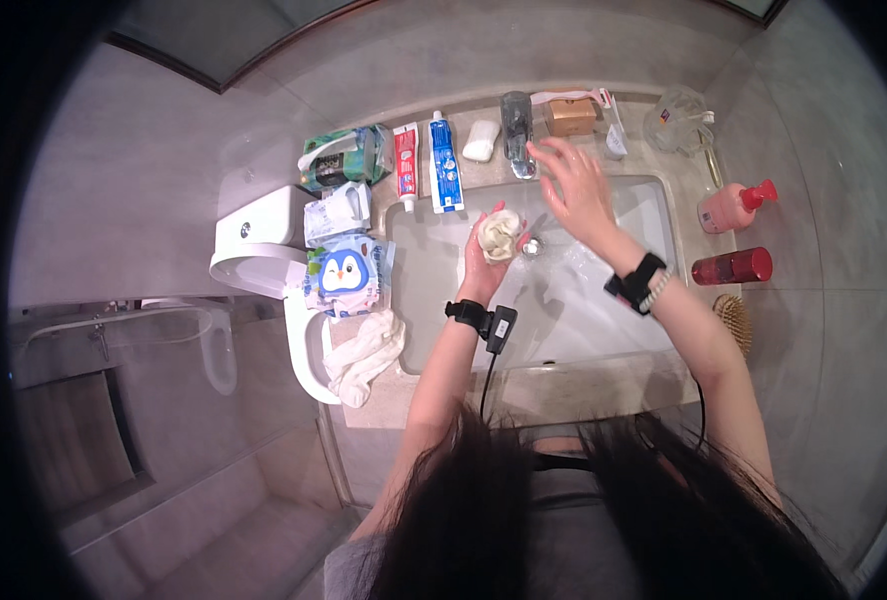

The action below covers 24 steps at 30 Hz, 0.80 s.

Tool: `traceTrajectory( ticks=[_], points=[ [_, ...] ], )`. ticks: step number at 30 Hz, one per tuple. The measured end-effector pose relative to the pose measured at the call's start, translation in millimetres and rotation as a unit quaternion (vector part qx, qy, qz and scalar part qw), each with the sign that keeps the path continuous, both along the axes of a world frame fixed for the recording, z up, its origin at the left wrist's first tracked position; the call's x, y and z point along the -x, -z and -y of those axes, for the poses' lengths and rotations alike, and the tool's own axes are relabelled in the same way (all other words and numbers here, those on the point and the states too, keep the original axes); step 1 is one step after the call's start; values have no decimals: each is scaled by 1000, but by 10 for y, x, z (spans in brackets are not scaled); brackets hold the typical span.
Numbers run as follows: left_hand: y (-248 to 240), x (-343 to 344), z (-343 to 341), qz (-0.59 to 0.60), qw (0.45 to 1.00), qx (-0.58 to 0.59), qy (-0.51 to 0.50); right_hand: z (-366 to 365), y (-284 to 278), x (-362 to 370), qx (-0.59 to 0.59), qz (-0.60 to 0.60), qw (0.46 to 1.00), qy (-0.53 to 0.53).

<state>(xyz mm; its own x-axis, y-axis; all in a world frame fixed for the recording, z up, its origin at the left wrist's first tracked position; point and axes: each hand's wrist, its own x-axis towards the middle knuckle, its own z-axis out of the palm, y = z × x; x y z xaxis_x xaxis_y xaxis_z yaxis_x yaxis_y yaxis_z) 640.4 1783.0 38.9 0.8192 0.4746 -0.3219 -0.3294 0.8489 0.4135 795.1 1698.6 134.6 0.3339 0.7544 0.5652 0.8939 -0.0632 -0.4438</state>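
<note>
Over the white sink [604, 345], my left hand [484, 262] is closed on a bunched-up off-white cloth [502, 236], which looks wet. Its fingers curl up around the cloth's far side. Higher and to the right, my right hand [576, 190] is beside the faucet [517, 130], fingers spread and holding nothing; whether its fingertips touch the metal I cannot tell. Just right of the cloth is the round metal drain plug [533, 247]. On the counter left of the sink lies a limp white cloth, like a sock [366, 358].
Along the back stand a tissue pack [344, 158], red tube [407, 165], blue toothpaste tube [446, 165], white soap bar [481, 141] and brown box [572, 117]. A wipes pack [347, 275] lies left. Right are a pink pump bottle [729, 208], red bottle [732, 267] and hairbrush [732, 322].
</note>
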Motion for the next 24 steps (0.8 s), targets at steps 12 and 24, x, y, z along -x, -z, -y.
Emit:
traceTrajectory(
  ticks=[12, 24],
  points=[
    [-274, -147, 552, -244, 791, -558, -61, 259, 706, 572, -85, -903, 413, -85],
    [-325, 11, 425, 11, 988, 141, 63, 213, 466, 777, 17, -165, 978, -123]
  ],
)
